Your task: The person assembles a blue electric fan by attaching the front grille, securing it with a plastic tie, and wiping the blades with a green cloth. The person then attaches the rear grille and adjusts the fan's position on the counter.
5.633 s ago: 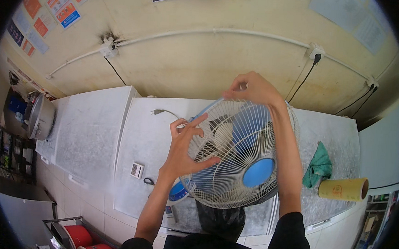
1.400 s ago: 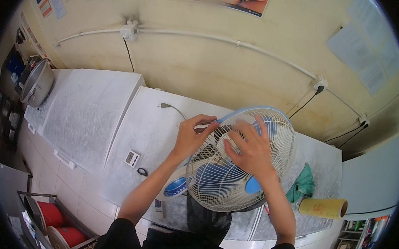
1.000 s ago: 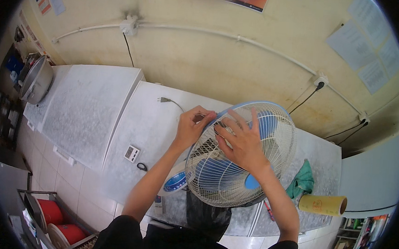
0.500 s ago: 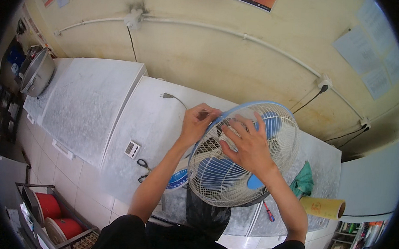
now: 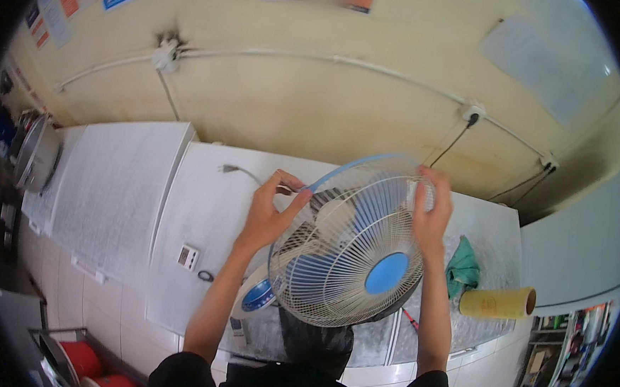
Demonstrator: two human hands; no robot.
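An electric fan (image 5: 387, 273) with blue blades, a pale wire guard and a blue centre cap fills the middle of the white worktop. My left hand (image 5: 269, 216) pinches the blue rim (image 5: 358, 166) on its upper left, thumb against fingers. At the upper right, my right hand (image 5: 433, 212) is closed on the wire guard's edge. Whether the front guard is loose from the rim, I cannot tell. Part of the fan's base (image 5: 255, 296) shows beside my left forearm. Its plug (image 5: 228, 168) lies on the worktop beyond my left hand.
A white timer (image 5: 187, 257) and a partly hidden scissors handle (image 5: 205, 276) lie at left. A black plastic bag (image 5: 315, 343) is in front of me. Right of the fan are a screwdriver (image 5: 410, 318), a green cloth (image 5: 464, 265) and a yellow roll (image 5: 495, 302). A metal pot (image 5: 39, 156) stands far left.
My right hand has gone from the front of the wire guard to its upper right edge. My left hand stays at the blue rim. The guard's centre cap now shows fully. The view has shifted.
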